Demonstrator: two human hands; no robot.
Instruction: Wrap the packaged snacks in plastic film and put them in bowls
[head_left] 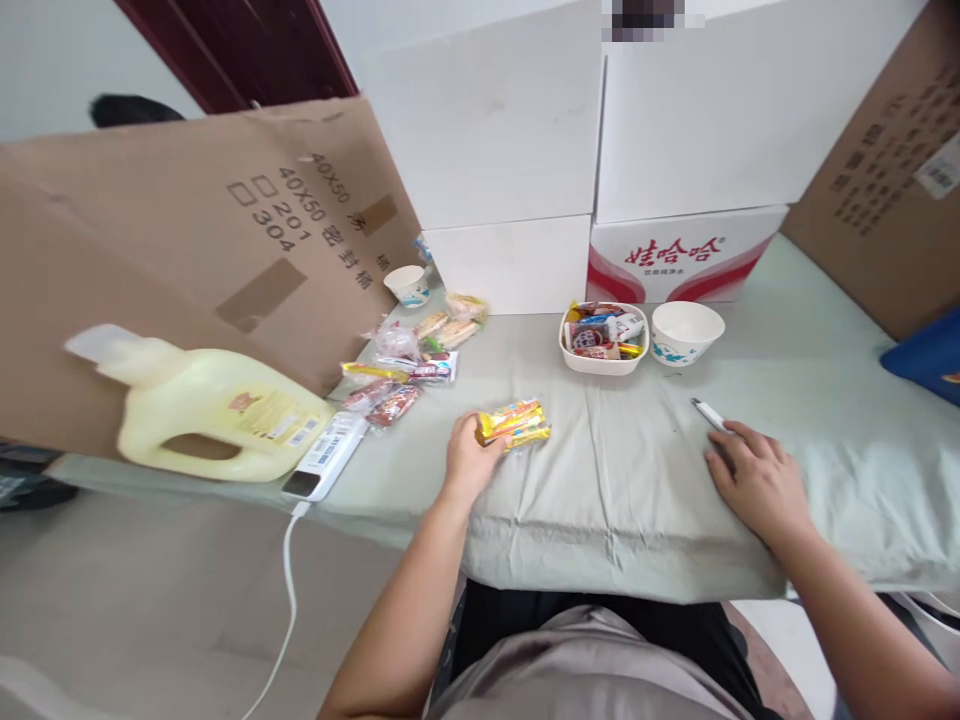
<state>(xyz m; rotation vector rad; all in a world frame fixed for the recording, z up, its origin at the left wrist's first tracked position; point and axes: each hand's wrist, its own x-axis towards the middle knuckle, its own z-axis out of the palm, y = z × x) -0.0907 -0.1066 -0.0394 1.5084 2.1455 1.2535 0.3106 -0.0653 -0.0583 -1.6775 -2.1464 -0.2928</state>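
My left hand (472,460) is closed round one end of a small bunch of yellow snack packets (517,424), at the middle of the cloth-covered table. On the right, my right hand (763,485) rests low over the table, its fingers at the near end of a slim white utility knife (707,411). The knife's dark tip points away from me to the left; its rear end is hidden under the fingers. Beyond the hands, a white square bowl (604,366) holds several wrapped snacks. Beside it stands a white paper cup (686,335) with a blue pattern.
Left of the packets lie several wrapped snacks (397,402) and a second paper cup (409,287). A pale yellow jug (225,410) lies near a white power bank (326,460) with a cable. White boxes (517,150) and brown cardboard (187,240) border the table (622,480).
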